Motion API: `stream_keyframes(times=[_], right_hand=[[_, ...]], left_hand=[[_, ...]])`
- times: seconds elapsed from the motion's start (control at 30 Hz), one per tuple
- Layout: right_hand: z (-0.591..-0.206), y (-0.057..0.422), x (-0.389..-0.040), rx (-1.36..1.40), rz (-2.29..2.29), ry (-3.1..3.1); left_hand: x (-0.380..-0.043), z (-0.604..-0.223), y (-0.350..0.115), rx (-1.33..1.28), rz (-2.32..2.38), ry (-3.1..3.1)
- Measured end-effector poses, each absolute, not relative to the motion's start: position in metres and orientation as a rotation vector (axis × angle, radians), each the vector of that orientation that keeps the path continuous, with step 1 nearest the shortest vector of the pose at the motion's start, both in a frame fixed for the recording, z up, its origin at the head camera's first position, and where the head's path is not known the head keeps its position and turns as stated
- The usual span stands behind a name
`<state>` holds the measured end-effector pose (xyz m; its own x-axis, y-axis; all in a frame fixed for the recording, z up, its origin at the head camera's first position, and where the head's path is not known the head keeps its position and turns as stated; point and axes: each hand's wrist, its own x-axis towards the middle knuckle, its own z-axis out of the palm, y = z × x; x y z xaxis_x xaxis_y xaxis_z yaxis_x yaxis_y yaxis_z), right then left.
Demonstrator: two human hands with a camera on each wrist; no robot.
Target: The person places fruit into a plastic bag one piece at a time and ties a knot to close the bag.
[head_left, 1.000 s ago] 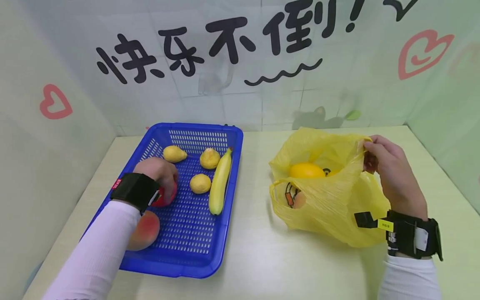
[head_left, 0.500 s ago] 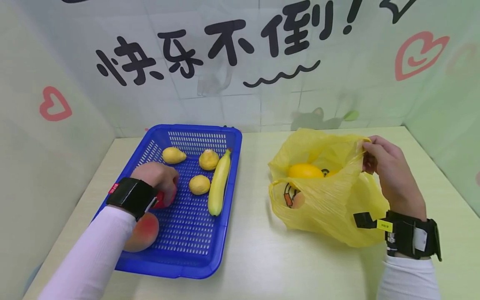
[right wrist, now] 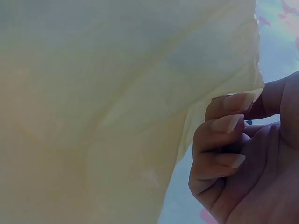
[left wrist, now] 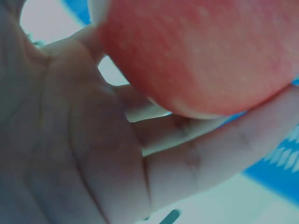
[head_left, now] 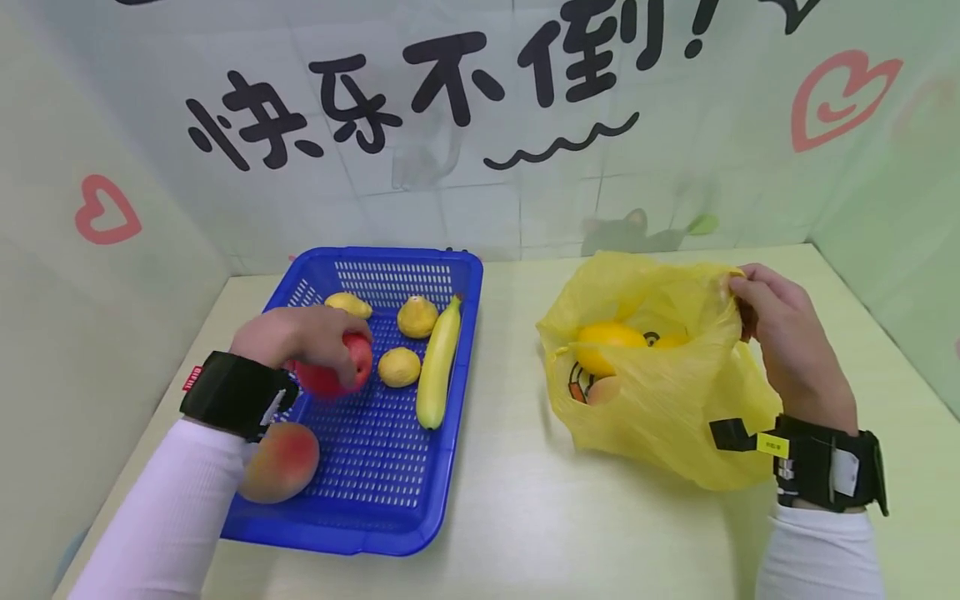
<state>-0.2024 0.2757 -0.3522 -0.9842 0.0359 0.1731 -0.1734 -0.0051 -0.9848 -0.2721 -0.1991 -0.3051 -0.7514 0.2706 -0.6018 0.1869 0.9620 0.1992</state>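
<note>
Plainly, left hand (head_left: pixel 307 333), grip round red fruit (head_left: pixel 360 358) — right hand (head_left: pixel 791 333), pinch on yellow bag (head_left: pixel 667 408) — left palm (left wrist: pixel 70 140) only in wrist view.

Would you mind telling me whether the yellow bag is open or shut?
Open: the right hand pinches the yellow bag at its edge, and a yellow fruit shows inside through the mouth.

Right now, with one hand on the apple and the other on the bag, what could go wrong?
The smooth, round apple could slip from the left hand and drop into the basket. The bag might slump if the right hand loses its pinch, as its near side already droops; the yellow fruit inside could then roll out.
</note>
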Motion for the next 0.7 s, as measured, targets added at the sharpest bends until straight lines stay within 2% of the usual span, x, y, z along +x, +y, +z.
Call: stream_keyframes(times=[0.3,0.7], right_hand=[[-0.349,0.278,-0.202,0.12,2.177,-2.069],[-0.346,0.277,-0.198,0.087,2.158,-2.078]], left_hand=[[-0.268,-0.266,-0.174,0.619,0.281,2.697],[-0.268,-0.248,-0.119,0.831,0.606,2.808]])
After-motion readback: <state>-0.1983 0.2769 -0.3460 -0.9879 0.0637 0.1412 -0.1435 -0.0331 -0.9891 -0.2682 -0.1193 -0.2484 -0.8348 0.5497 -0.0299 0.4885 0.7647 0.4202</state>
